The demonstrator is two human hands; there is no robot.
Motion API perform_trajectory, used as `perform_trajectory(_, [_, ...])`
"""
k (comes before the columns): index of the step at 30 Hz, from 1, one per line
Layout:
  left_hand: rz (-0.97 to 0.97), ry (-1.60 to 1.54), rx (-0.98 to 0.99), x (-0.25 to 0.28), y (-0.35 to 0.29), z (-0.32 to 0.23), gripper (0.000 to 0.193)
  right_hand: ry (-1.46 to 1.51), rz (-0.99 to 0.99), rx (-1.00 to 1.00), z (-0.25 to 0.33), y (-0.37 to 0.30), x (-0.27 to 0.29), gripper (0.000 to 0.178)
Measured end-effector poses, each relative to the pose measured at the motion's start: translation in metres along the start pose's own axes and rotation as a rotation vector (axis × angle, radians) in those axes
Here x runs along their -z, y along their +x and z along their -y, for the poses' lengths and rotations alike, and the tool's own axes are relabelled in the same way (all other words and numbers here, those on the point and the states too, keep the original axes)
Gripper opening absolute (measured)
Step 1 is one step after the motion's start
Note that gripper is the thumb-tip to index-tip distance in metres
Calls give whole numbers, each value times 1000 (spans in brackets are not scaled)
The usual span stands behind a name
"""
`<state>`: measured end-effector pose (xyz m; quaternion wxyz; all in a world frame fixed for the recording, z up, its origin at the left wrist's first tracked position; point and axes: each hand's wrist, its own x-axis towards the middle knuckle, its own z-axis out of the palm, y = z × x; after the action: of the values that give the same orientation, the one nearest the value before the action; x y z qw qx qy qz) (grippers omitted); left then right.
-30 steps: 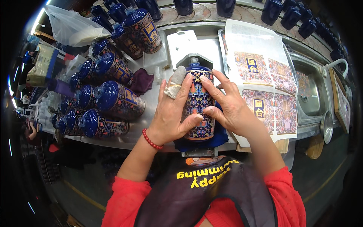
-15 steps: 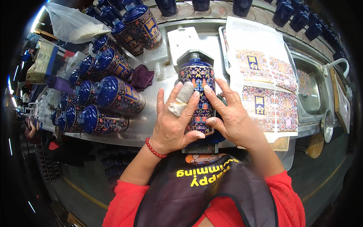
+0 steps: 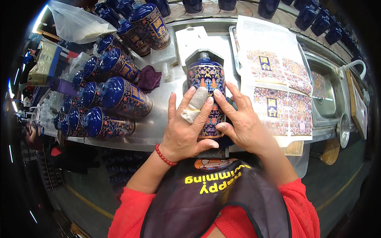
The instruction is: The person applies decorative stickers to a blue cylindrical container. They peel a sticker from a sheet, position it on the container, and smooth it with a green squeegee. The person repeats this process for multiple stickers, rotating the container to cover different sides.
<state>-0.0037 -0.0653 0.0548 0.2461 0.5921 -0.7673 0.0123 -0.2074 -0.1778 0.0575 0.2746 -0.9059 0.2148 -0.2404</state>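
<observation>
A dark blue bottle [image 3: 206, 74] covered in a colourful floral pattern lies on its back in a grey cradle [image 3: 217, 55], neck pointing away from me. My left hand [image 3: 180, 133] rests on its left side with fingers spread. Its middle finger wears a grey cover [image 3: 197, 100] tied on with a band. On the right side of the bottle, my right hand [image 3: 243, 125] presses its thumb and fingertips, also stretched out. To the right lies a white sheet [image 3: 264, 35] carrying printed floral decals [image 3: 270, 107].
Several decorated blue bottles [image 3: 119, 93] crowd the left of the metal table [image 3: 168, 115], beside a purple cloth [image 3: 150, 79]. A plastic bag [image 3: 77, 23] lies at the far left. A sink [image 3: 327, 95] is on the right. Plain blue bottles [image 3: 268, 8] line a conveyor [image 3: 238, 10] behind.
The plain bottles on the conveyor have shifted to the right. My left hand has slid slightly right over the bottle; my right hand stays almost still.
</observation>
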Motion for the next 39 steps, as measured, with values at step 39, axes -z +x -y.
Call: perform_trajectory(39, [-268, 63, 56, -32, -59, -24, 71, 97, -86, 76, -22, -21, -25, 82])
